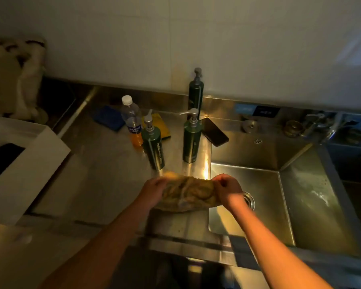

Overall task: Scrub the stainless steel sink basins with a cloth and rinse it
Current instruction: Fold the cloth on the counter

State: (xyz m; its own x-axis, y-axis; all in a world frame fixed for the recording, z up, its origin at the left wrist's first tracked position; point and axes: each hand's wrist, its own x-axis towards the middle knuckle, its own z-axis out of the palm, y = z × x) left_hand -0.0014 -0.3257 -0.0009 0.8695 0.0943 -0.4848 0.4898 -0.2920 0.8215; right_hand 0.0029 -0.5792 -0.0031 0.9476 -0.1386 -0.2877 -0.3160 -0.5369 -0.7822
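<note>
Dim kitchen corner, pale wall [217, 38] behind, lit warm from one side. A stainless worktop [104, 170] is run along the wall, with the sink basin [265, 205] sunk into it to the right of the fingers; its drain [249, 200] is seen just past the right wrist. Water sheen is visible on the basin's far side, so it is judged already wet. A faucet [321, 124] is mounted well beyond and right of the fingers, blurred.

A white box [23, 170] is parked far to the left, clear of splash. Three green pump bottles are stood just beyond the fingers: tall one [196, 92] at the wall, two shorter [153, 147] and [192, 140] nearer, probably kept within reach for dosing soap. A water bottle [131, 122] with orange liquid, a blue pad [109, 120], a yellow sponge [161, 126] and a phone [214, 131] are kept further back, away from the wet zone.

The cloth [189, 193], brownish and bunched, is held stretched between both hands above the worktop edge, right at the basin's left rim. Left hand [154, 189]: fingers curled and pinching the cloth's left end. Right hand [227, 187]: fingers pressed together, pinching the right end. Two-handed hold is judged to be for spreading or wringing before the basin is scrubbed; which cannot be told.
</note>
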